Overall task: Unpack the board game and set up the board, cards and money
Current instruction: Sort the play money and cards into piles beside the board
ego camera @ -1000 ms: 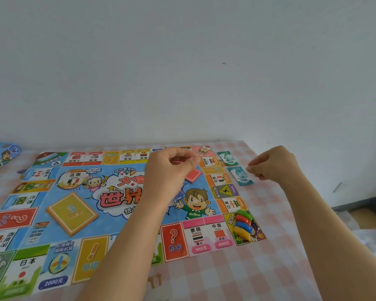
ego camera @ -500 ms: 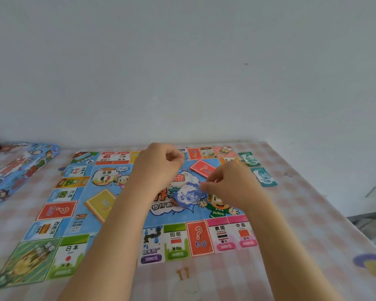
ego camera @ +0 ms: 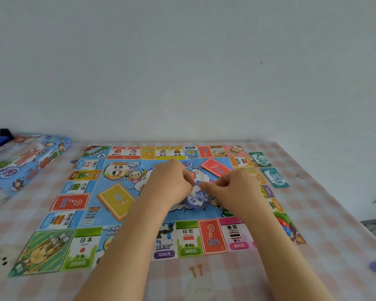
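The colourful game board (ego camera: 78, 216) lies flat on the checked tablecloth. Over its middle, my left hand (ego camera: 172, 185) and my right hand (ego camera: 234, 190) both pinch a small stack of blue 10 money notes (ego camera: 197, 198) between them. A red card pile (ego camera: 216, 169) lies on the board just behind my right hand, and a yellow card pile (ego camera: 116, 200) sits left of my left forearm. Two green 100 note piles (ego camera: 275, 178) (ego camera: 259, 159) lie on the cloth beyond the board's right edge. Coloured player tokens (ego camera: 283, 222) rest on the board's near right corner.
The blue game box (ego camera: 26, 161) lies at the far left of the table (ego camera: 334, 246), with dark objects behind it. A white wall stands right behind the table. The table's right edge drops to the floor.
My right hand has come left from beside the green notes to meet my left hand over the board's middle. Both now hold the blue notes. The view has shifted right.
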`<control>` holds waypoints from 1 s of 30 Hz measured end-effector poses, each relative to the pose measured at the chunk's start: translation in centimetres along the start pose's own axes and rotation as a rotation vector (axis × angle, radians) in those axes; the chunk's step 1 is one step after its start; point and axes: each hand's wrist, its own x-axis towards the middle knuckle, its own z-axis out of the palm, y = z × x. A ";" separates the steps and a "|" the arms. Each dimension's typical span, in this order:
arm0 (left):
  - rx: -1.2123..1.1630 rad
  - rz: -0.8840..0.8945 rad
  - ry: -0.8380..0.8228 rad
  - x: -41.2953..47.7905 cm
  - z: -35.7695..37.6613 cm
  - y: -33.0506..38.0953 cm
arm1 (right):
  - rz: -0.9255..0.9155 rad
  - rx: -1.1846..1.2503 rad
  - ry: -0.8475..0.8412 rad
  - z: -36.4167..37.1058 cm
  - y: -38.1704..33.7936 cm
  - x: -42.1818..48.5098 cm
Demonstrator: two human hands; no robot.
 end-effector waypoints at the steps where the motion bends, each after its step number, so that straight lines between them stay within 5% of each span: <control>1: -0.014 -0.004 -0.006 0.0 0.0 0.0 | -0.002 0.031 0.000 0.1 0.1 0.1; 7: -0.105 -0.008 -0.042 -0.4 0.2 -0.2 | 0.016 0.174 -0.021 0.5 0.2 0.1; 12: -0.211 -0.015 0.080 0.0 0.5 -0.2 | 0.039 0.491 -0.018 -0.4 0.5 -0.2; 18: -0.441 0.055 -0.140 0.0 0.2 0.1 | 0.041 0.704 0.043 -1.3 0.7 -0.1; 25: -0.928 -0.055 -0.234 0.0 1.0 0.3 | 0.111 0.832 0.091 -1.4 0.7 -0.1; 30: -1.019 -0.058 -0.200 0.2 1.3 0.2 | 0.085 0.830 0.112 -1.5 0.5 -0.2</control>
